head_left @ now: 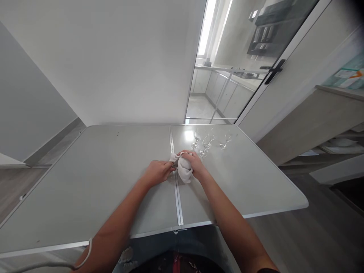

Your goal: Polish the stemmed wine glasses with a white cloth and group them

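My right hand is closed on a white cloth, which is bunched up and hangs down over the table seam. Facing it, my left hand pinches a clear, shiny piece at the cloth's left side. It looks like part of a glass, mostly hidden by fingers and cloth. Just beyond my right hand stand several clear stemmed glasses, among them a near one, a left one and a right one. Their thin outlines are hard to separate.
The pale folding table has a metal seam down its middle. A white wall rises behind it. To the back right is a glass door with a black handle. Shelves stand at the right, and a cable loops by my left forearm.
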The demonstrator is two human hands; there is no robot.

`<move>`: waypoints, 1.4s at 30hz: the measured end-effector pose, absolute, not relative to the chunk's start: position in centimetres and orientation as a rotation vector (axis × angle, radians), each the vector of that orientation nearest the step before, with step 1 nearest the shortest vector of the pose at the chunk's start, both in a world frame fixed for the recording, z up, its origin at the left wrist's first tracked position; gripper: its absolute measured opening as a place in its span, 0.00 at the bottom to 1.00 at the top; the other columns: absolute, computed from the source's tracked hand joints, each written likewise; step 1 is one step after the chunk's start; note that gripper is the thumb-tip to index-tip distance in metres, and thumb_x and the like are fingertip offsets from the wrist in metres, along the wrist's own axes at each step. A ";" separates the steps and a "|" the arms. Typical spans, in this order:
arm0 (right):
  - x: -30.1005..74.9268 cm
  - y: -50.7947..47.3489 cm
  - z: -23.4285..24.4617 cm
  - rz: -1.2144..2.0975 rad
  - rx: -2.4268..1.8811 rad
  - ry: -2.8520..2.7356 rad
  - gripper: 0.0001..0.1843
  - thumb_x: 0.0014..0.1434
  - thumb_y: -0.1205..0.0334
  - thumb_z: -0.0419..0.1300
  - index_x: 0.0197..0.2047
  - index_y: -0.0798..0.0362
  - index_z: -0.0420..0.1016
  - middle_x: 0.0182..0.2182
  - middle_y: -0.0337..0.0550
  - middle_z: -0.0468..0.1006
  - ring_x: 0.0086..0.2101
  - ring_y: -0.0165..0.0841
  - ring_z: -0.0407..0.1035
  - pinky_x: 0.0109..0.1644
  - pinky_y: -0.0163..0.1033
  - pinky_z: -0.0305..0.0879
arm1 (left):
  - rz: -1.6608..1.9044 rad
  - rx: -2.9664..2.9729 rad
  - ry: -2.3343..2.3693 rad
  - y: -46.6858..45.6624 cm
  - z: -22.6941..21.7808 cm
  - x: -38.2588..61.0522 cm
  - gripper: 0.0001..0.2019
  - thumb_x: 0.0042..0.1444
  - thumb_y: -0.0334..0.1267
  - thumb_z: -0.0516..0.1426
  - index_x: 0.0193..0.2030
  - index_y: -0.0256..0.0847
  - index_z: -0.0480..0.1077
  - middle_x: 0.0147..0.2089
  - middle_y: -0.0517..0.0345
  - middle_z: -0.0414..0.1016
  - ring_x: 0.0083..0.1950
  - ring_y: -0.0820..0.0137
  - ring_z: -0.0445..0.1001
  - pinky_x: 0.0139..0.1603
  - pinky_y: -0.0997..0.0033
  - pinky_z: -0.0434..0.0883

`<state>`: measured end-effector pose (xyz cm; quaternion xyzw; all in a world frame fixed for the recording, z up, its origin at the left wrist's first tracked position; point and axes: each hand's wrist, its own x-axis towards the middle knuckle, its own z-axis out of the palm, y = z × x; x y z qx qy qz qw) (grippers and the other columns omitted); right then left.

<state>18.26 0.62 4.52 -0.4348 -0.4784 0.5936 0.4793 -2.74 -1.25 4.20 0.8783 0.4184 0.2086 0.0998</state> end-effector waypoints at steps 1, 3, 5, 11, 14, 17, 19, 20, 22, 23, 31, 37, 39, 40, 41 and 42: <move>18.2 0.6 4.4 1.514 -1.010 -1.069 0.17 0.55 0.48 0.64 0.37 0.54 0.79 0.28 0.40 0.75 0.29 0.33 0.68 0.34 0.37 0.63 | 0.651 2.549 1.246 -1.3 4.2 -2.6 0.12 0.66 0.44 0.54 0.35 0.43 0.72 0.29 0.55 0.75 0.29 0.67 0.71 0.31 0.71 0.55; 18.0 0.5 4.4 1.581 -0.921 -0.909 0.21 0.55 0.43 0.64 0.39 0.53 0.77 0.29 0.42 0.76 0.29 0.34 0.69 0.33 0.38 0.65 | 0.741 2.395 1.242 -1.3 4.2 -2.3 0.13 0.67 0.45 0.53 0.34 0.42 0.72 0.27 0.57 0.74 0.27 0.69 0.70 0.31 0.71 0.57; 17.5 0.3 4.4 1.614 -0.865 -0.805 0.25 0.56 0.38 0.62 0.39 0.53 0.76 0.29 0.43 0.77 0.30 0.36 0.70 0.32 0.39 0.67 | 0.836 2.176 1.199 -1.3 4.0 -1.9 0.15 0.67 0.47 0.53 0.32 0.41 0.70 0.24 0.59 0.72 0.25 0.71 0.69 0.31 0.72 0.59; 15.2 -0.2 3.6 1.592 -0.739 -0.720 0.29 0.58 0.30 0.58 0.40 0.50 0.74 0.30 0.43 0.77 0.32 0.37 0.72 0.30 0.38 0.68 | 0.993 1.657 1.012 -1.0 2.5 0.0 0.17 0.63 0.46 0.55 0.28 0.38 0.69 0.23 0.60 0.72 0.26 0.73 0.66 0.30 0.74 0.63; 14.3 -0.4 2.7 1.499 -0.716 -0.725 0.26 0.57 0.32 0.61 0.36 0.50 0.73 0.25 0.39 0.72 0.28 0.34 0.67 0.27 0.36 0.65 | 1.012 1.586 0.953 -0.8 1.8 0.7 0.11 0.59 0.41 0.55 0.33 0.37 0.74 0.27 0.58 0.75 0.30 0.70 0.70 0.33 0.72 0.67; 13.9 -0.6 2.3 1.386 -0.738 -0.905 0.23 0.61 0.36 0.61 0.37 0.49 0.72 0.24 0.35 0.68 0.27 0.32 0.65 0.31 0.36 0.66 | 1.033 1.582 0.976 -0.9 1.4 0.7 0.09 0.56 0.39 0.56 0.32 0.37 0.74 0.28 0.58 0.75 0.32 0.69 0.71 0.35 0.72 0.69; 13.9 -0.8 2.3 1.259 -0.742 -1.125 0.20 0.62 0.41 0.62 0.46 0.48 0.74 0.32 0.38 0.73 0.35 0.33 0.69 0.42 0.37 0.69 | 1.058 1.569 1.056 -1.1 1.3 0.4 0.10 0.55 0.40 0.56 0.29 0.37 0.73 0.26 0.59 0.73 0.29 0.71 0.69 0.31 0.73 0.67; 14.0 -0.8 2.4 1.200 -0.741 -1.236 0.21 0.62 0.43 0.63 0.51 0.48 0.73 0.37 0.40 0.75 0.40 0.34 0.70 0.48 0.38 0.68 | 1.055 1.572 1.100 -1.2 1.3 0.1 0.10 0.55 0.41 0.56 0.28 0.37 0.72 0.25 0.59 0.73 0.27 0.71 0.68 0.30 0.73 0.65; 14.1 -0.8 2.5 1.128 -0.753 -1.393 0.23 0.62 0.46 0.64 0.56 0.48 0.71 0.43 0.43 0.76 0.45 0.36 0.69 0.54 0.40 0.65 | 1.005 1.635 1.215 -1.4 1.5 -0.5 0.11 0.53 0.41 0.57 0.25 0.37 0.71 0.24 0.58 0.72 0.25 0.71 0.67 0.27 0.73 0.63; 14.2 -0.7 2.5 1.118 -0.770 -1.433 0.23 0.63 0.47 0.64 0.56 0.49 0.71 0.44 0.43 0.76 0.45 0.37 0.69 0.54 0.40 0.65 | 0.959 1.703 1.298 -1.4 1.8 -0.8 0.11 0.52 0.41 0.58 0.23 0.38 0.70 0.23 0.57 0.71 0.25 0.70 0.67 0.27 0.72 0.61; 14.9 0.0 2.1 1.464 -0.764 -1.261 0.23 0.59 0.45 0.66 0.51 0.51 0.74 0.38 0.41 0.78 0.38 0.34 0.69 0.43 0.36 0.67 | 0.910 2.035 1.480 -0.6 2.7 -1.3 0.09 0.52 0.36 0.59 0.22 0.38 0.72 0.22 0.56 0.72 0.25 0.69 0.67 0.30 0.71 0.58; 14.5 0.4 1.2 1.404 -0.882 -1.116 0.20 0.51 0.48 0.72 0.39 0.53 0.76 0.32 0.39 0.76 0.33 0.31 0.67 0.37 0.34 0.64 | 1.305 1.632 1.091 -1.1 3.1 -1.3 0.18 0.65 0.46 0.54 0.27 0.38 0.69 0.25 0.61 0.68 0.27 0.72 0.65 0.31 0.73 0.63; 14.4 0.5 0.9 1.482 -0.910 -1.010 0.19 0.49 0.49 0.73 0.35 0.54 0.75 0.27 0.38 0.75 0.28 0.30 0.65 0.33 0.34 0.63 | 1.514 1.492 1.130 -0.9 3.3 -1.6 0.14 0.64 0.48 0.58 0.33 0.40 0.71 0.31 0.60 0.70 0.32 0.72 0.69 0.35 0.73 0.66; 14.4 0.5 0.8 1.561 -0.903 -0.963 0.18 0.49 0.50 0.72 0.33 0.54 0.74 0.25 0.37 0.74 0.27 0.29 0.65 0.31 0.34 0.62 | 1.590 1.413 1.125 -0.7 3.4 -1.7 0.12 0.62 0.49 0.60 0.39 0.41 0.72 0.36 0.58 0.73 0.37 0.71 0.71 0.39 0.73 0.68; 14.4 0.4 0.8 1.653 -0.884 -0.923 0.17 0.48 0.51 0.72 0.32 0.54 0.74 0.24 0.37 0.74 0.25 0.29 0.64 0.29 0.34 0.61 | 1.619 1.333 1.091 -0.5 3.4 -1.8 0.14 0.61 0.50 0.62 0.44 0.42 0.72 0.42 0.56 0.74 0.43 0.69 0.73 0.42 0.72 0.69; 14.4 0.3 0.8 1.746 -0.859 -0.893 0.16 0.48 0.52 0.72 0.31 0.54 0.73 0.23 0.37 0.73 0.24 0.29 0.64 0.28 0.34 0.61 | 1.591 1.258 1.026 -0.3 3.4 -1.8 0.18 0.60 0.51 0.62 0.50 0.43 0.71 0.49 0.53 0.75 0.49 0.67 0.74 0.46 0.70 0.70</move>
